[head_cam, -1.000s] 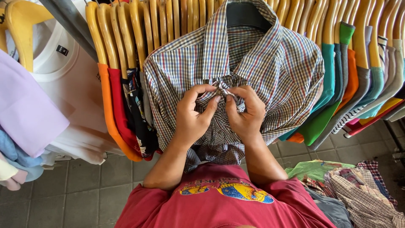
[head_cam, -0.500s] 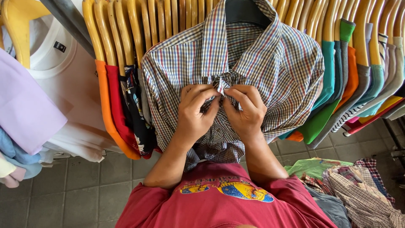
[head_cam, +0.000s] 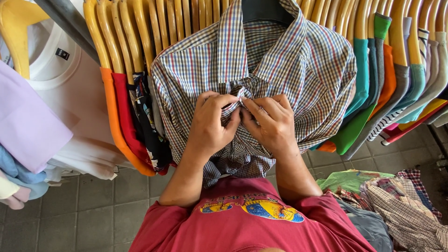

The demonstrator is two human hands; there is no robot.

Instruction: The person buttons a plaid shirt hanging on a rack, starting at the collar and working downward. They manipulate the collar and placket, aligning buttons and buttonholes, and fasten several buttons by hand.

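A checked shirt (head_cam: 298, 70) in white, blue and red hangs on a dark hanger (head_cam: 261, 11) in front of me, on a rail full of clothes. My left hand (head_cam: 212, 126) and my right hand (head_cam: 270, 123) meet at the shirt's front placket, at chest height. The fingertips of both hands pinch the cloth at the same spot where the two front edges join. The fabric bunches into folds around my fingers. What lies between the fingertips is hidden. My red printed t-shirt (head_cam: 252, 219) fills the bottom of the view.
Yellow wooden hangers (head_cam: 154, 28) carry orange, red, teal and green tops on both sides. White (head_cam: 70, 88) and lilac garments (head_cam: 28, 126) hang at the left. A pile of checked and green clothes (head_cam: 392, 200) lies on the grey tiled floor (head_cam: 79, 214) at the right.
Both hands have stayed at the shirt's placket and shifted slightly upward along it. The fingers have kept working the same pinch of cloth.
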